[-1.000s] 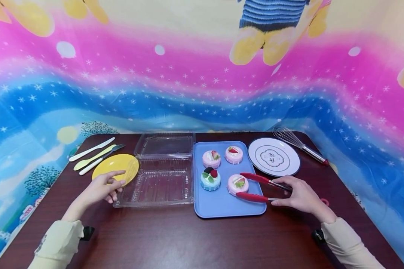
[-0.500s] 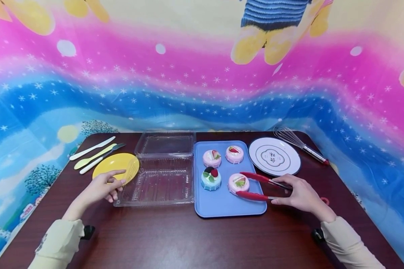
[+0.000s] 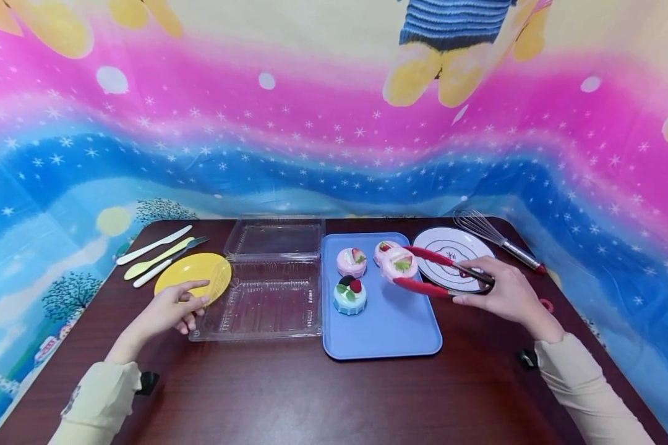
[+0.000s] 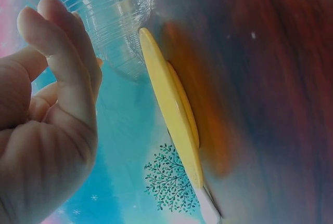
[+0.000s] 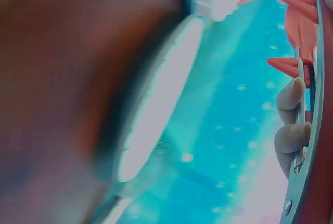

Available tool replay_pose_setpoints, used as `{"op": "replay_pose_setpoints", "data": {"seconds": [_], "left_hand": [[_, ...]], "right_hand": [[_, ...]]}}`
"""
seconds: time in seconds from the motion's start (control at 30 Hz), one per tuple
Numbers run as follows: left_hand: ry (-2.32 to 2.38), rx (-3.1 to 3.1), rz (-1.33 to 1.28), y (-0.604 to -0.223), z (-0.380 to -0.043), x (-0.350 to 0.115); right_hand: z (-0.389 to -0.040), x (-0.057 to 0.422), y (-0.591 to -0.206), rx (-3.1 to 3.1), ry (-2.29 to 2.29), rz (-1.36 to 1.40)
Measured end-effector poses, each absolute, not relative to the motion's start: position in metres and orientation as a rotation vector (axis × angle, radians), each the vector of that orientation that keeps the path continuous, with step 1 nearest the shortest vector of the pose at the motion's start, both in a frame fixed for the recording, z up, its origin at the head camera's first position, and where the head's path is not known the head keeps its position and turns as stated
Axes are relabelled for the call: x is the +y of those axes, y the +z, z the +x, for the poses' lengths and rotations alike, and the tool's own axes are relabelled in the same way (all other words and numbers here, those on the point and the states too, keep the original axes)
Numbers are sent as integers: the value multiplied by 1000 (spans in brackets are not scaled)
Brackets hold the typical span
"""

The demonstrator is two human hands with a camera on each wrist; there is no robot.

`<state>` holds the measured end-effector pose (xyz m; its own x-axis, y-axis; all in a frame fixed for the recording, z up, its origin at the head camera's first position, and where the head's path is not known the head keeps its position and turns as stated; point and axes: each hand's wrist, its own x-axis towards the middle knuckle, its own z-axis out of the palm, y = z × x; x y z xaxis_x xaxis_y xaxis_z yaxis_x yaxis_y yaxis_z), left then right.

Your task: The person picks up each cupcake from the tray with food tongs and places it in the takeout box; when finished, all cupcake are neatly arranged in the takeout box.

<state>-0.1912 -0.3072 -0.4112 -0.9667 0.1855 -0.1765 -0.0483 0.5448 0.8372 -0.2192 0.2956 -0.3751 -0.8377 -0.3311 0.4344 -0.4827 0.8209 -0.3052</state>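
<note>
My right hand (image 3: pixel 503 290) grips red-tipped metal tongs (image 3: pixel 423 287), whose tips clasp a pink toy cake (image 3: pixel 399 266) topped with strawberry. That cake is raised over the blue tray (image 3: pixel 384 337) and overlaps another pink cake (image 3: pixel 384 249) behind it in the head view. In the right wrist view the fingers curl round the tongs (image 5: pixel 316 104). Still on the tray are a pink cake (image 3: pixel 351 262) at the back left and a light blue cake (image 3: pixel 349 298) with berries. My left hand (image 3: pixel 169 312) hovers with relaxed fingers beside the yellow plate (image 3: pixel 186 272), holding nothing.
A clear hinged plastic box (image 3: pixel 269 303) lies with its lid back, left of the tray. A white knife (image 3: pixel 156 244), a yellow spoon (image 3: pixel 145 264) and a fork (image 3: pixel 158 270) lie at the far left. Right of the tray are a white plate (image 3: pixel 434 238) and a whisk (image 3: pixel 501 241).
The right hand has raised the tongs with the pink cake off the tray, up and slightly toward the back. My left hand stays where it was.
</note>
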Motion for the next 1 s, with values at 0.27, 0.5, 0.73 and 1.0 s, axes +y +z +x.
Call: {"op": "replay_pose_setpoints", "data": {"seconds": [0.27, 0.5, 0.73, 1.0], "left_hand": [[1410, 2534, 108, -412, -191, -306], [1417, 2534, 107, -413, -191, -306], [1415, 2541, 105, -413, -191, -305], [1400, 2558, 103, -413, -190, -305]], "right_hand": [[-236, 262, -345, -2502, 588, 664], [-244, 214, -335, -2474, 655, 771], [-246, 166, -336, -2426, 676, 869], [-245, 117, -345, -2318, 567, 999]]}}
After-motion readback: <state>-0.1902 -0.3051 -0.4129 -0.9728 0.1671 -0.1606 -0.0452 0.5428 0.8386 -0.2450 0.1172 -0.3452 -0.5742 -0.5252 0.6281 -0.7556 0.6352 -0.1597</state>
